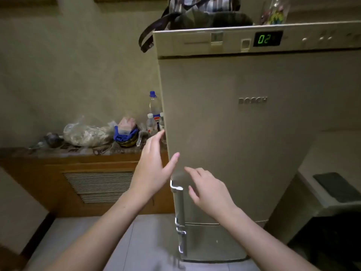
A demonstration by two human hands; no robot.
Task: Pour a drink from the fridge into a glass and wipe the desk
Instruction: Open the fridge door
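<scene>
The fridge (pixel 244 143) stands shut in front of both hands: the left hand (pixel 151 169) with fingers spread at the door's edge, the right hand (pixel 209 190) relaxed just beside the handle (pixel 178 200), neither holding anything. A hard pull may shake the bag (pixel 195 14) on top down. Left of the fridge, bottles (pixel 155 114) with clear liquid stand on the cabinet (pixel 78 159); no glass is visible.

Dim, yellowish light fills the room. A plain beige wall (pixel 78 65) takes up the upper left of the frame. Below it, at the left centre, stands a wooden cabinet (pixel 58 165) with a slatted vent grille (pixel 97 182) in its front. Pale floor tiles (pixel 140 241) run along the bottom centre.
</scene>
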